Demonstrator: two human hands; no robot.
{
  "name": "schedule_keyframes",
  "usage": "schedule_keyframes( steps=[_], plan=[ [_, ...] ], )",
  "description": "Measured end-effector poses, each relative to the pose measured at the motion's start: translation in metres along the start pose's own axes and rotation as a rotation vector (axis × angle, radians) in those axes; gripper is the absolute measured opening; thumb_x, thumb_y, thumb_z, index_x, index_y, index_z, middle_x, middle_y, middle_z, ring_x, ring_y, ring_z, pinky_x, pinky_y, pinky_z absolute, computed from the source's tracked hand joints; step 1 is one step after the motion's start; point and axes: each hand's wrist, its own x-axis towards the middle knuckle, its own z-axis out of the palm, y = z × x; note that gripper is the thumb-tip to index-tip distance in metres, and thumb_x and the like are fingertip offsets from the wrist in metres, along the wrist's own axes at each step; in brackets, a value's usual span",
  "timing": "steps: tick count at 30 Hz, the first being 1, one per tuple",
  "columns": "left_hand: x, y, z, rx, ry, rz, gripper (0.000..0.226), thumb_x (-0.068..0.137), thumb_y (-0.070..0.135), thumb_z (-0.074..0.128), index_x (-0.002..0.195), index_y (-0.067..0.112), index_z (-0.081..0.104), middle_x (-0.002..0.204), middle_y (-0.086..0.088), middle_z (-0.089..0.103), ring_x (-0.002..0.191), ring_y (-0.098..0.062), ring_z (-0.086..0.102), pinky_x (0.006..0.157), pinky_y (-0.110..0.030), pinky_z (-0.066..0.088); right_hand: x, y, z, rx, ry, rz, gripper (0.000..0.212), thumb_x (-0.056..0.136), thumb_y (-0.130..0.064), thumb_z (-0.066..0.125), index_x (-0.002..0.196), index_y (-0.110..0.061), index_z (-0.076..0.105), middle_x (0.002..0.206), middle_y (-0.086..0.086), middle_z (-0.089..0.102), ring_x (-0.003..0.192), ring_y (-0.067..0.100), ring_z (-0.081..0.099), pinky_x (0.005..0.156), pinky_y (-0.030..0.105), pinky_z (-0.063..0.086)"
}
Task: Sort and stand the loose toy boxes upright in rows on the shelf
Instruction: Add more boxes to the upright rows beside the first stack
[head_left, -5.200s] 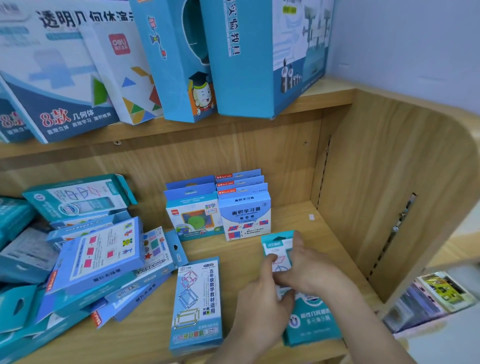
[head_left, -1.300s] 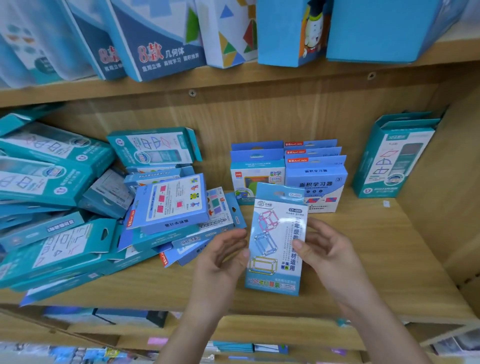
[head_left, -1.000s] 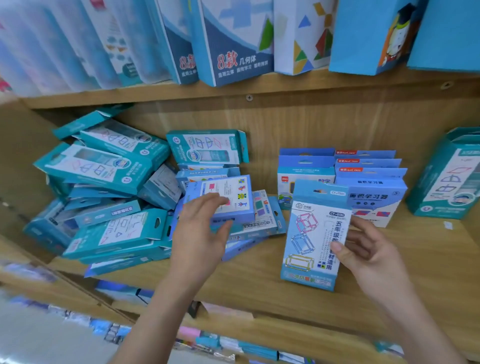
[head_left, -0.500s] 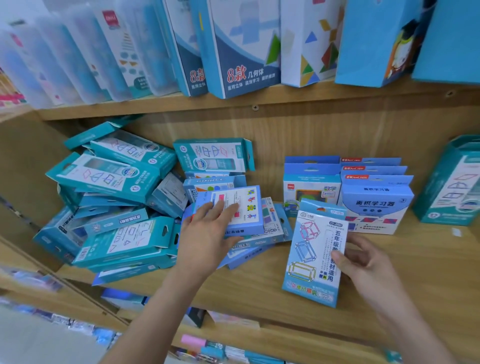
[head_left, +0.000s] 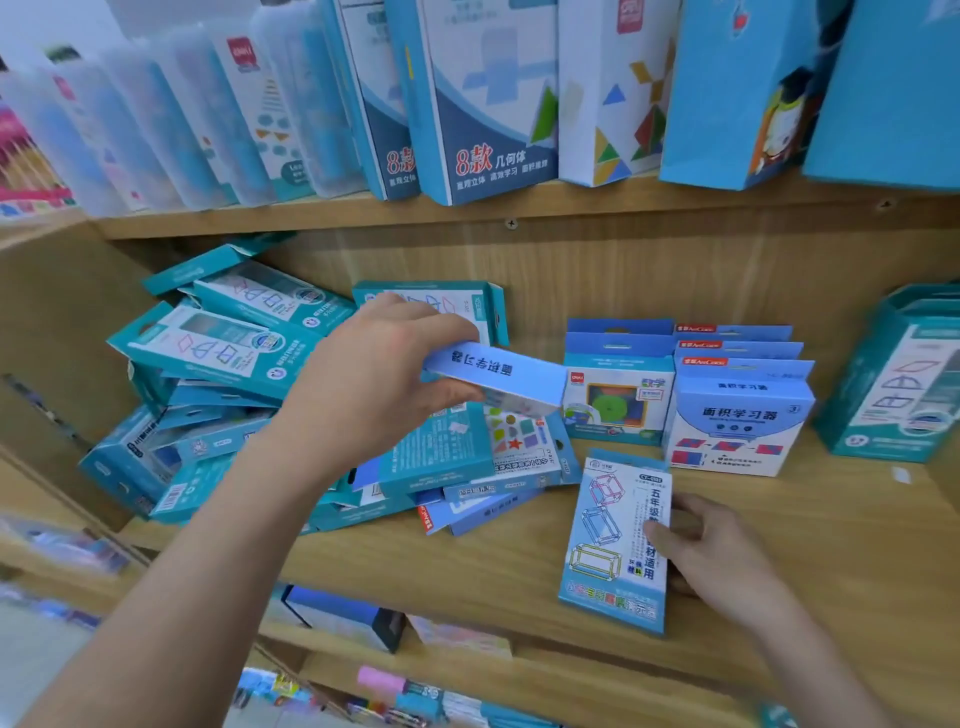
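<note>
My left hand grips a light-blue box, lifted edge-on above the loose pile of teal and blue boxes on the wooden shelf. My right hand holds a pale-blue box with cube-frame drawings, tilted near the shelf's front edge, thumb on its face. Behind it stand two upright rows: one with a green-disc box in front, one of blue-and-white boxes.
Teal boxes stand upright at the far right. The shelf above carries a row of tall boxes. A lower shelf holds more goods. Bare wood lies right of my right hand.
My left hand has closed on the light-blue box that lay on top of the pile and lifted it up and to the right. My right hand keeps the cube-frame box near the front edge.
</note>
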Motion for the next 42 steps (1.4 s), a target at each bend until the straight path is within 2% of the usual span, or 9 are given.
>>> schedule_keyframes(
  steps=[6,11,13,16,20,24,31,37,42],
  plan=[
    [0.023,0.030,-0.018,-0.025,-0.156,0.136,0.041,0.080,0.058,0.059,0.112,0.033,0.060,0.094,0.009,0.052,0.090,-0.016,0.044,0.080,-0.043,0.046,-0.006,0.006,-0.009,0.017,-0.039,0.050,0.025,0.086,-0.020,0.068,0.106,-0.023,0.054,0.087,0.000,0.073,0.074,0.025,0.069,0.068,0.040,0.058],
    [0.037,0.073,-0.020,0.317,-0.414,0.279,0.044,0.083,0.060,0.048,0.122,0.040,0.049,0.100,0.008,0.041,0.107,-0.017,0.041,0.085,-0.039,0.045,-0.022,-0.019,-0.047,0.053,0.220,-0.257,0.024,0.087,-0.038,0.062,0.106,-0.025,0.067,0.089,-0.013,0.071,0.093,0.014,0.065,0.078,0.026,0.048],
    [0.041,0.091,-0.014,0.426,-0.430,0.367,0.043,0.085,0.060,0.047,0.122,0.039,0.048,0.102,0.006,0.043,0.108,-0.018,0.041,0.082,-0.041,0.048,-0.037,-0.042,-0.068,0.255,0.105,-0.410,0.040,0.074,-0.047,0.063,0.112,-0.034,0.063,0.097,-0.016,0.070,0.096,0.004,0.062,0.081,0.019,0.046],
    [0.045,0.113,0.004,0.444,-0.342,0.448,0.036,0.087,0.054,0.052,0.119,0.037,0.049,0.109,0.004,0.045,0.110,-0.018,0.040,0.076,-0.038,0.046,-0.053,-0.060,-0.064,-0.092,-0.006,-0.548,0.049,0.075,-0.047,0.071,0.121,-0.046,0.053,0.115,-0.024,0.060,0.108,-0.007,0.053,0.090,0.021,0.043],
    [0.044,0.115,0.021,-0.002,-0.020,0.505,0.048,0.081,0.030,0.070,0.124,0.032,0.051,0.130,-0.002,0.045,0.120,-0.023,0.042,0.089,-0.044,0.048,-0.046,-0.054,-0.050,0.094,0.257,-0.576,0.029,0.086,-0.019,0.067,0.107,-0.038,0.061,0.103,-0.021,0.069,0.095,0.000,0.063,0.078,0.021,0.051],
    [0.027,0.090,0.033,-0.526,0.262,0.060,0.059,0.071,0.018,0.081,0.122,0.031,0.057,0.122,0.007,0.051,0.113,-0.007,0.048,0.094,-0.037,0.047,-0.047,-0.041,-0.069,0.637,0.106,-0.387,0.028,0.086,0.001,0.062,0.101,-0.022,0.064,0.089,-0.007,0.075,0.079,0.009,0.071,0.055,0.021,0.055],
    [0.001,0.103,0.061,-1.283,-0.162,-0.206,0.052,0.082,0.018,0.061,0.129,0.037,0.048,0.107,0.001,0.072,0.098,-0.015,0.069,0.079,-0.028,0.055,-0.045,-0.022,-0.076,0.765,-0.027,-0.346,0.060,0.065,-0.039,0.083,0.115,-0.014,0.061,0.106,0.007,0.073,0.095,0.023,0.070,0.066,0.029,0.058],
    [-0.005,0.117,0.074,-1.399,-0.114,-0.257,0.065,0.085,0.003,0.060,0.134,0.042,0.042,0.102,-0.011,0.072,0.090,-0.027,0.071,0.071,-0.035,0.058,-0.053,-0.016,-0.082,0.601,-0.060,-0.356,0.049,0.076,-0.023,0.076,0.121,-0.025,0.058,0.111,-0.001,0.071,0.107,0.018,0.065,0.079,0.022,0.054],
    [-0.030,0.139,0.112,-1.117,-0.226,-0.126,0.059,0.090,-0.001,0.057,0.121,0.049,0.052,0.107,0.019,0.067,0.094,-0.005,0.067,0.075,-0.017,0.052,-0.060,-0.002,-0.095,0.354,0.147,-0.497,0.098,0.078,0.003,0.072,0.133,-0.062,0.023,0.104,-0.009,0.071,0.099,0.003,0.065,0.078,0.015,0.052]
  ],
)
